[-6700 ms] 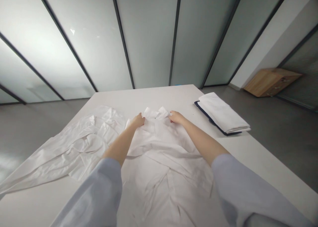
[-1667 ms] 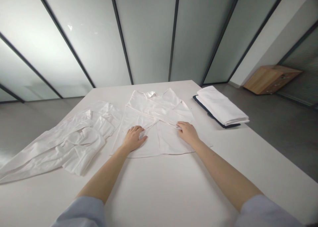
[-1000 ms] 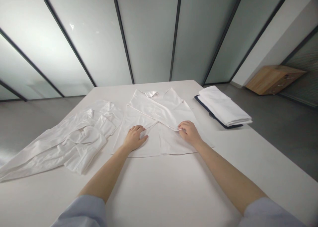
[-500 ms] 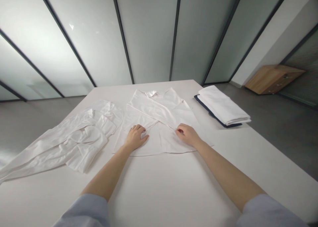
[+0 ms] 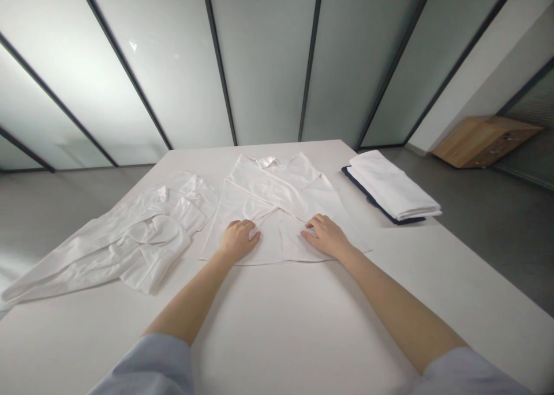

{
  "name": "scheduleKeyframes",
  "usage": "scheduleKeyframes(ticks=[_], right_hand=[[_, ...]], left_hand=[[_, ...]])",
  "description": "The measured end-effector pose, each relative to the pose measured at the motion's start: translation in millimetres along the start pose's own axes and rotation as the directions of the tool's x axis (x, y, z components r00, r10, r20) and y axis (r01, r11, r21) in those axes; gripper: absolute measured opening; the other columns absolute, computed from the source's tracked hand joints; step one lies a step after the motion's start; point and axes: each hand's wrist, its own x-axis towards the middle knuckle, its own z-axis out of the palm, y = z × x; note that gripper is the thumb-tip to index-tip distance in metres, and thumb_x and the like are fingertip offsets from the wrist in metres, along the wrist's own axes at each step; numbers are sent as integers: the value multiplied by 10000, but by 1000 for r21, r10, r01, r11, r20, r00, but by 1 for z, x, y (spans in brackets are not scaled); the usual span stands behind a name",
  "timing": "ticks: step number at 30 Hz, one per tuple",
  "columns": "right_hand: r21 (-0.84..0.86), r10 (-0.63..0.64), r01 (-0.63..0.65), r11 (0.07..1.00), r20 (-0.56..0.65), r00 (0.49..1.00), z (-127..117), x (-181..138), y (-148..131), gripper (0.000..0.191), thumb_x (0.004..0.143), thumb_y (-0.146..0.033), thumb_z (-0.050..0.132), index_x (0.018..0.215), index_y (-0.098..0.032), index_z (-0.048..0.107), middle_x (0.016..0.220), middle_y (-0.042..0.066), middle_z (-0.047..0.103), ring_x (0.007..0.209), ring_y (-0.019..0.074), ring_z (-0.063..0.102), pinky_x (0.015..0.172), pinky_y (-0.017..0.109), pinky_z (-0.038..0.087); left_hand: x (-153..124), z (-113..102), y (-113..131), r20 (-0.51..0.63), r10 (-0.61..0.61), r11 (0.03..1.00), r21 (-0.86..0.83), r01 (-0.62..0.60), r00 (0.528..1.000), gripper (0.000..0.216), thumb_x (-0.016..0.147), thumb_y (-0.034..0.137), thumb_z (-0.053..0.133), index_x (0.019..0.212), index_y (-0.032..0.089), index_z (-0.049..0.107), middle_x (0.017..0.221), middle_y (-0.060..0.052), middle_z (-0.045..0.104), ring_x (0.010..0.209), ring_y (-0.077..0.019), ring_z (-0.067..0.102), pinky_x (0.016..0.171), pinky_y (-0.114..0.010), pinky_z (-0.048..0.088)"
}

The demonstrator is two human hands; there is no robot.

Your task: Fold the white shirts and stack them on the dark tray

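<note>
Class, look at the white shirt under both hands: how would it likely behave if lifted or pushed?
The white shirt would probably droop when lifted, as its thin-looking fabric creases softly. Pushed, it may bunch up, since its folded-in sleeves lie loosely over the body. It seems unlikely to roll or tip, because it lies spread flat on the table.

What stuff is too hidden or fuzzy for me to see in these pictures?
All in the head view:
Left hand: its own knuckles hide fingertips, so gripping or resting can't be told.
Shirt: its underside faces the table.
Dark thing: mostly covered by folded cloth.
Box: front details too small.
Sleeves: cut off below.
</note>
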Motion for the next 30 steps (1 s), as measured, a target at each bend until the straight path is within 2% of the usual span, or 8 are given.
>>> scheduleKeyframes(ticks=[3, 6, 8, 11, 17, 21, 24, 30], right_hand=[[-30, -3, 4, 1000, 6, 1000, 11, 0, 1, 455, 926, -490, 465, 1188, -147, 609, 1277, 160, 577, 1199, 286, 524, 1004, 390, 401], [-51, 21, -21, 998, 11, 1000, 20, 0, 5, 634, 925, -569, 401, 1377, -130, 478, 1461, 175, 441, 1378, 335, 348, 1082, 464, 328], [-27, 12, -12, 1000, -14, 1000, 21, 0, 7, 686, 913, -597, 402, 1412, -128, 442, 1481, 178, 418, 1401, 342, 310, 1090, 488, 318], [55, -111, 118, 992, -119, 987, 16, 1, 6, 607, 888, -574, 489, 1321, -153, 546, 1395, 169, 513, 1332, 322, 408, 1070, 475, 350], [192, -342, 364, 911, -140, 929, 4, 1, -5, 324, 823, -484, 655, 967, -203, 729, 1026, 105, 684, 996, 256, 611, 899, 412, 461], [201, -388, 401, 894, -102, 916, 8, -2, -10, 434, 785, -524, 693, 1074, -202, 716, 1126, 119, 670, 1057, 272, 599, 934, 425, 444], [177, -409, 417, 891, -83, 909, 13, -2, -13, 511, 777, -552, 695, 1149, -203, 687, 1210, 130, 642, 1111, 285, 575, 961, 440, 430], [102, -418, 425, 900, -80, 905, 19, 3, -20, 333, 863, -486, 630, 1018, -206, 720, 1126, 111, 673, 1022, 258, 607, 889, 399, 448]], left_hand=[[-2, 4, 0, 36, -7, 1000, 1, 7, 999, 444, 914, 434, 457, 1269, 195, 577, 1383, -103, 560, 1305, -256, 483, 1127, -430, 307], [-3, 6, -1, 87, -14, 1000, -7, 14, 996, 651, 905, 561, 429, 1411, 152, 441, 1521, -132, 383, 1430, -290, 294, 1160, -468, 241], [-4, 6, -1, 95, 21, 999, -29, -18, 995, 799, 841, 654, 486, 1444, 138, 394, 1546, -154, 329, 1441, -313, 259, 1163, -483, 230], [-5, 4, -2, 67, 131, 990, -69, -126, 989, 931, 702, 732, 611, 1419, 163, 437, 1541, -165, 331, 1428, -337, 273, 1158, -497, 242], [-3, 5, -2, -31, 255, 960, -116, -257, 966, 615, 723, 617, 683, 1161, 186, 643, 1289, -139, 593, 1225, -307, 513, 1037, -455, 407], [-1, 8, 2, -51, 308, 944, -110, -312, 950, 322, 829, 483, 639, 982, 202, 679, 998, -74, 697, 974, -230, 633, 883, -368, 480], [0, 10, 5, -48, 325, 943, -63, -327, 945, 165, 890, 340, 589, 897, 199, 675, 931, -59, 700, 911, -204, 642, 839, -335, 476], [1, 8, 11, -60, 278, 960, -21, -280, 959, 205, 952, 265, 471, 866, 182, 638, 867, -55, 676, 836, -188, 617, 787, -321, 460]])
